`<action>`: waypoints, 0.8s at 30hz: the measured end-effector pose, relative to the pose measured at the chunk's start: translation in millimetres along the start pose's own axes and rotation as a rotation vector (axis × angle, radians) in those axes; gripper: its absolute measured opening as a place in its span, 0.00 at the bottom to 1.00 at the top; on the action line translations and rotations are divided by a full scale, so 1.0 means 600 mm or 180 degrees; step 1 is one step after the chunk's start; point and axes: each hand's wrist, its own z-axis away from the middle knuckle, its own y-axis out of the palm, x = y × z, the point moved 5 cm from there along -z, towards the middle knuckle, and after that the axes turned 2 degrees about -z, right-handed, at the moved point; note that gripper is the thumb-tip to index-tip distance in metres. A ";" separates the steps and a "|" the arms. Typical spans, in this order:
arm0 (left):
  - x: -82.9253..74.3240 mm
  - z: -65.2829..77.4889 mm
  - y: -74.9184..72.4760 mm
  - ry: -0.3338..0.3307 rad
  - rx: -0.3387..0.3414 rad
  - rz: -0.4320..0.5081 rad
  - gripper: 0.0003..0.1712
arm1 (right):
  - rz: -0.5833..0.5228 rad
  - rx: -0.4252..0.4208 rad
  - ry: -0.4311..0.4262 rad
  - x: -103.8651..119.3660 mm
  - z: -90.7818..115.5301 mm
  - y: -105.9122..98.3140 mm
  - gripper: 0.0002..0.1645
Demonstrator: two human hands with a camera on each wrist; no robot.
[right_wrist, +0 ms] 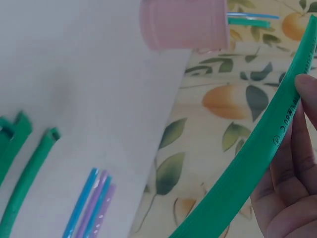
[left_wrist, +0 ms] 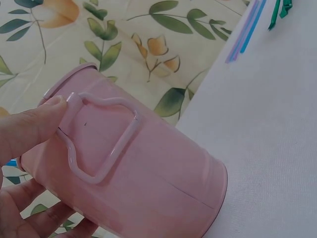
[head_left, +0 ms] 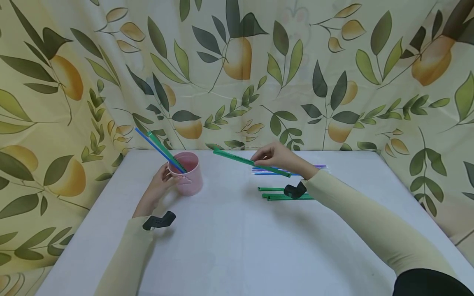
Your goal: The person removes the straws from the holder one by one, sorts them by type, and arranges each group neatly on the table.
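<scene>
On the left of the table stands a pink metal mug (head_left: 190,187) with a wire handle. A blue straw (head_left: 149,142) and a green tube (head_left: 163,149) lean out of its mouth. My left hand (head_left: 161,181) grips the mug from the left, and in the left wrist view the thumb (left_wrist: 34,124) presses by the handle's upper end. Right of the mug, my right hand (head_left: 277,157) pinches a flat green heat-shrink tube (head_left: 231,156) above the table. Black print shows on this tube (right_wrist: 262,141) in the right wrist view.
Several blue and purple straws (head_left: 320,166) lie at the table's back, partly behind my right hand. Nearer to me lie several green tubes (head_left: 275,197), partly covered by the wrist camera (head_left: 295,190). A patterned cloth (head_left: 237,102) hangs behind the white table (head_left: 229,238).
</scene>
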 end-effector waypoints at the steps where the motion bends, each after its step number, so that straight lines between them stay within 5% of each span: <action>1: 0.000 0.000 0.000 -0.0005 0.0002 0.0002 0.49 | 0.0029 0.0013 0.0012 -0.007 0.006 -0.002 0.10; 24: -0.002 0.003 0.001 0.0041 0.0029 -0.0011 0.49 | 0.0537 0.0252 0.0304 -0.163 0.100 -0.066 0.09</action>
